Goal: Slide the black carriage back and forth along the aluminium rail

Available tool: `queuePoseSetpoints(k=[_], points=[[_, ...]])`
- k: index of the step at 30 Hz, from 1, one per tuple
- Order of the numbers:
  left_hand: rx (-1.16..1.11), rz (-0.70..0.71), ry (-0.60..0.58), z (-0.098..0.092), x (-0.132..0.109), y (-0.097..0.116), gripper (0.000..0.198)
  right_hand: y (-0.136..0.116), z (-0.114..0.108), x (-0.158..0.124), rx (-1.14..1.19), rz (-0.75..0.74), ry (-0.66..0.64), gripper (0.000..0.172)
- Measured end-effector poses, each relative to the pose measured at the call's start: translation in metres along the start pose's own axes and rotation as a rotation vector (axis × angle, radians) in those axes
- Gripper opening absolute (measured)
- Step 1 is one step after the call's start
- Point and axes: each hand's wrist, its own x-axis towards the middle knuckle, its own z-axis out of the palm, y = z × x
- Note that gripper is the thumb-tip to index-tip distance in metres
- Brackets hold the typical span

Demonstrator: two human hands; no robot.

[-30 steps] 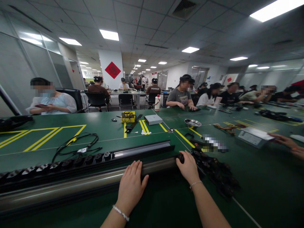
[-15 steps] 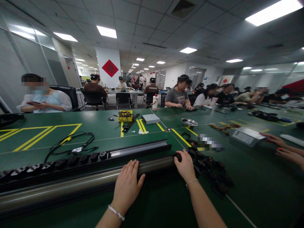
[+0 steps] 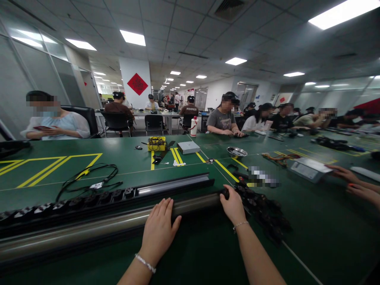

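A long shiny bar [image 3: 113, 225], perhaps a power strip housing with a dark frame, lies across the table in front of me. My left hand [image 3: 160, 225] rests flat over its right part, fingers stretched out and thumb apart. At the bar's right end, my right hand [image 3: 233, 204] is closed around a small black end piece [image 3: 226, 193], mostly hidden by the fingers. Behind it lies a second dark rail [image 3: 175, 186] holding a row of black socket modules [image 3: 103, 196]. Just right of my right hand is a pile of black modules [image 3: 265, 213].
On the green table [image 3: 192, 257] are a looped black cable [image 3: 109, 176], a yellow box of wires [image 3: 156, 144], a grey box [image 3: 188, 148] and a metal bowl [image 3: 236, 152]. Another person's hands [image 3: 356, 184] touch a metal power supply [image 3: 310, 169] at right.
My right hand has shifted slightly to the right at the bar's end. My left hand stays in place on the bar.
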Motion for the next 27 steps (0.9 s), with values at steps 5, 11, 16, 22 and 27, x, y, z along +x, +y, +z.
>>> queuePoseSetpoints(k=[5, 11, 16, 22, 27], points=[[0.011, 0.000, -0.006, -0.002, 0.000, 0.001, 0.049, 0.001, -0.003, 0.001, -0.008, 0.072, -0.032, 0.043], [-0.008, -0.004, -0.006, 0.001, 0.000, 0.000, 0.049, 0.001, -0.006, 0.002, 0.011, 0.156, -0.061, 0.043], [-0.007, -0.001, -0.007, 0.001, 0.000, -0.001, 0.049, -0.002, -0.009, 0.002, 0.021, 0.194, -0.080, 0.042], [0.003, -0.003, -0.019, -0.002, 0.002, 0.001, 0.048, -0.003, -0.012, 0.004, 0.020, 0.267, -0.126, 0.040], [-0.010, -0.005, -0.014, -0.002, 0.001, 0.001, 0.047, -0.004, -0.015, 0.004, 0.017, 0.267, -0.126, 0.040]])
